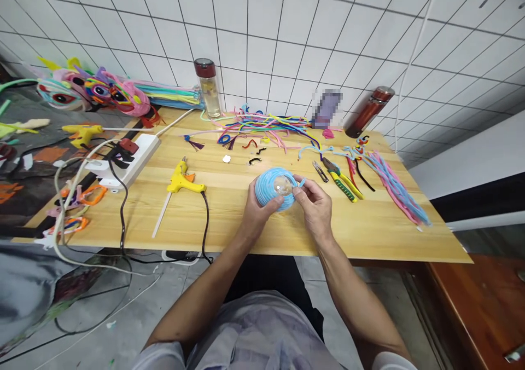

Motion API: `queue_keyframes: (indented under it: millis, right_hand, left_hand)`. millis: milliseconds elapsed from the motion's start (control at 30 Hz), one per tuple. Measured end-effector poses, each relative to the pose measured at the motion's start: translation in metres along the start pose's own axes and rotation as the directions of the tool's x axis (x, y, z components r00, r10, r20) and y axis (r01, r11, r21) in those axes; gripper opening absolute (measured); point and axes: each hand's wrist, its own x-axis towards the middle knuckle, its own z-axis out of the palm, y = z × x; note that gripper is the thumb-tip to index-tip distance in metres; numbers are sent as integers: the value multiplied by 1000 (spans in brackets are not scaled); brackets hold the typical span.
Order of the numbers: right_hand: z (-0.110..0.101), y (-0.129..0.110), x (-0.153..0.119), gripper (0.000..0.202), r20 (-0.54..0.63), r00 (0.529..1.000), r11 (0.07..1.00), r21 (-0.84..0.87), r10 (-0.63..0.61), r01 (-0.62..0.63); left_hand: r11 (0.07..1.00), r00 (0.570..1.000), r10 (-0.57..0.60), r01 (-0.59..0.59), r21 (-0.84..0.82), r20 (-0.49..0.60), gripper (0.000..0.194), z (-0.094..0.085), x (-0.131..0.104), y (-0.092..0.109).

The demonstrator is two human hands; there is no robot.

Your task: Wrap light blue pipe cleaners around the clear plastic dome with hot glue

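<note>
In the head view, a clear round ball (283, 184) is wound with rings of light blue pipe cleaner (266, 187), its middle showing bare and shiny. My left hand (259, 206) wraps round its left side, thumb laid across the lower front. At the right edge, the fingers of my right hand (314, 203) pinch the pipe cleaner, whose short end sticks up by the fingertips. A yellow glue gun (183, 181) with a long glue stick lies to the left of my hands. Right of them rest green-and-yellow pliers (341, 181) and small thread snips (320, 171).
Loose coloured pipe cleaners (270, 122) lie along the back, with a pink-and-blue bundle (400, 189) at right. A glass bottle (209, 91) and a red flask (369, 111) stand by the wall. Left are a power strip (135, 159), trailing cords, another glue gun (84, 134) and colourful figures (102, 93).
</note>
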Motion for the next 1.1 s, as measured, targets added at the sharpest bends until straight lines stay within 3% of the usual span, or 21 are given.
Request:
queue_keyframes:
  millis: [300,467,633,1100]
  right_hand:
    - [-6,6,4,34,48,999,1000,-15,14,-13]
    - [-8,9,3,42,-45,998,996,81,52,-48]
    - [-6,9,2,34,-89,996,996,92,4,4]
    - [-3,13,0,27,-11,998,998,-26,-55,55]
  left_hand:
    - [994,998,-10,17,108,-70,95,-5,1,-3]
    - [994,999,-24,28,103,-41,88,-2,0,-1]
    - [993,999,-7,12,114,-42,91,-1,0,-1]
    - [990,998,-55,51,134,22,96,-6,-3,5]
